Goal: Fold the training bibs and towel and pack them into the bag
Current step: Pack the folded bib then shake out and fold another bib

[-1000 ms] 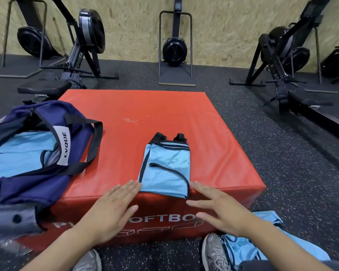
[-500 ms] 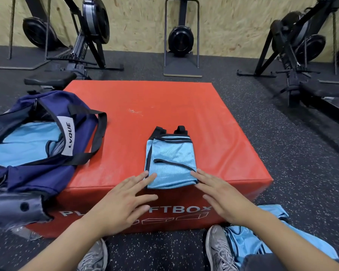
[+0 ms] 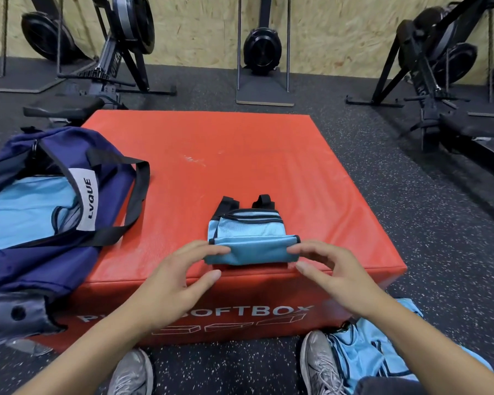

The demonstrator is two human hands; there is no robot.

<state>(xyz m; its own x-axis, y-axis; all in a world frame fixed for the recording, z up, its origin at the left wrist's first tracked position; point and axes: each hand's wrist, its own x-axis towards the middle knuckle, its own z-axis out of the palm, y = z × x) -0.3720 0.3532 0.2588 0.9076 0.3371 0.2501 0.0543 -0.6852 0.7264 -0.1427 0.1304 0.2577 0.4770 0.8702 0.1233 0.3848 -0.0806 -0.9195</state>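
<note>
A light blue training bib (image 3: 251, 238) with black trim lies folded near the front edge of the red soft box (image 3: 240, 166). Its near edge is lifted and turned up. My left hand (image 3: 180, 277) pinches the left corner of that edge and my right hand (image 3: 325, 269) pinches the right corner. The navy bag (image 3: 40, 252) sits open on the box's left side with light blue fabric (image 3: 23, 212) inside. More light blue bibs (image 3: 382, 349) lie on the floor by my right shoe.
Rowing machines (image 3: 120, 52) stand on the dark rubber floor behind and to the right of the box. My grey shoes (image 3: 317, 363) are in front of the box. The bag's black strap (image 3: 137, 192) lies across the box's left part.
Both hands moved from lying flat beside the bib to gripping its near corners. The near edge of the bib has been lifted and turned up towards the far side.
</note>
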